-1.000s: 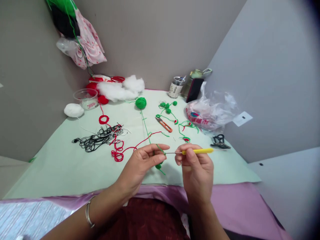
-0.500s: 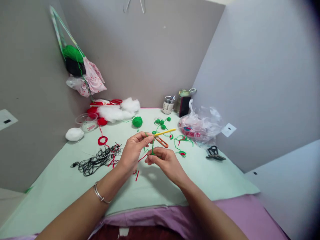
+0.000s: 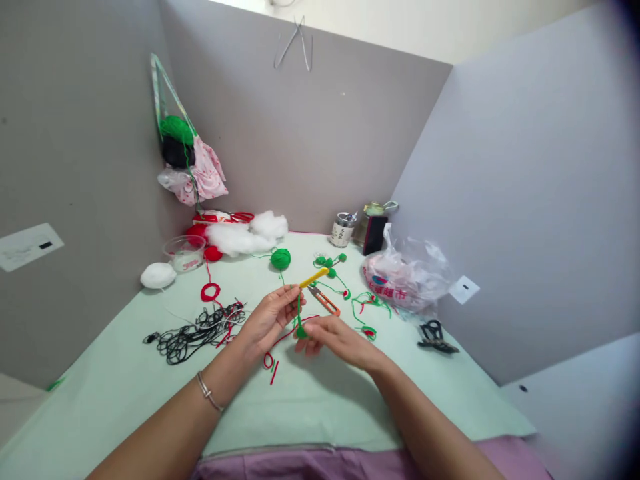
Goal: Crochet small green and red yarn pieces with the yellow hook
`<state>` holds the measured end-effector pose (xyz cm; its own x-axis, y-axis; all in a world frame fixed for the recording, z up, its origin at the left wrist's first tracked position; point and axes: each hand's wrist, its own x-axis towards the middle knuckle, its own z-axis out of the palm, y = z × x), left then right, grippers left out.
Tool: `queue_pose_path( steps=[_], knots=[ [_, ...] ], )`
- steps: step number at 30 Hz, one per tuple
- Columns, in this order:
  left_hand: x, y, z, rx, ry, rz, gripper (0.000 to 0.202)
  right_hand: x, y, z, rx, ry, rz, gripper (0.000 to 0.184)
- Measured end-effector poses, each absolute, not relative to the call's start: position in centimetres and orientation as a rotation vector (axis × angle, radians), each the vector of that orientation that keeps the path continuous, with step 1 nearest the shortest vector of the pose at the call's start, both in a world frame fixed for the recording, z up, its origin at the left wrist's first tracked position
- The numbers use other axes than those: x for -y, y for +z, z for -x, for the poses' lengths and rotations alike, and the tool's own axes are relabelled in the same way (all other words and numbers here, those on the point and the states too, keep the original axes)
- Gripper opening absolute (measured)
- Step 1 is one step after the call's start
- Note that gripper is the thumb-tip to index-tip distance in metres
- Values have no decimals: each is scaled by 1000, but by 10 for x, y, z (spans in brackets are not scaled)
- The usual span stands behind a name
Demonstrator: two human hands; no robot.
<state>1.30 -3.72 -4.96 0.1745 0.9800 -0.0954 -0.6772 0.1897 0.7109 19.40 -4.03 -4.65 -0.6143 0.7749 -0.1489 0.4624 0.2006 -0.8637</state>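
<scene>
My left hand is closed on a yellow-handled crochet hook, pinching it between thumb and fingers above the table. From there a green yarn strand hangs down to a small green crocheted piece. The thumb and fingers of my right hand pinch that piece at its edge. Just behind my hands lie orange-handled thread snips. A green yarn ball sits farther back, its strand running toward my left hand.
Tangled black cord and a red yarn ring lie on the left, with white stuffing behind. Green crocheted bits, a plastic bag and a black hair claw are on the right. Grey partitions enclose the table.
My right hand has opened its fingers somewhat, and the green piece now shows at its fingertips. The hook has tilted up more steeply. The camera view has shifted upward and left.
</scene>
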Motion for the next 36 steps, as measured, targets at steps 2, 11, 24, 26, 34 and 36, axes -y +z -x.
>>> queue_pose_path(
  steps=[2, 11, 24, 26, 34, 36],
  knots=[
    [37, -50, -11, -623, 1270, -551, 13, 20, -45, -200, 2211, 1070, 1343, 42],
    [30, -56, 0, -641, 1320, -379, 12, -35, -75, -201, 2257, 282, 1765, 33],
    [20, -51, 26, -667, 1454, -173, 41, -9, -54, -203, 2150, 852, 1208, 42],
    [20, -47, 31, -641, 1476, -142, 31, -3, -56, -197, 2130, 948, 1129, 37],
    [29, -31, 32, -544, 1504, -70, 20, 8, -69, -169, 2011, 1114, 1005, 32],
    [31, -29, 30, -536, 1503, -65, 20, 10, -69, -164, 1988, 1128, 991, 31]
  ],
)
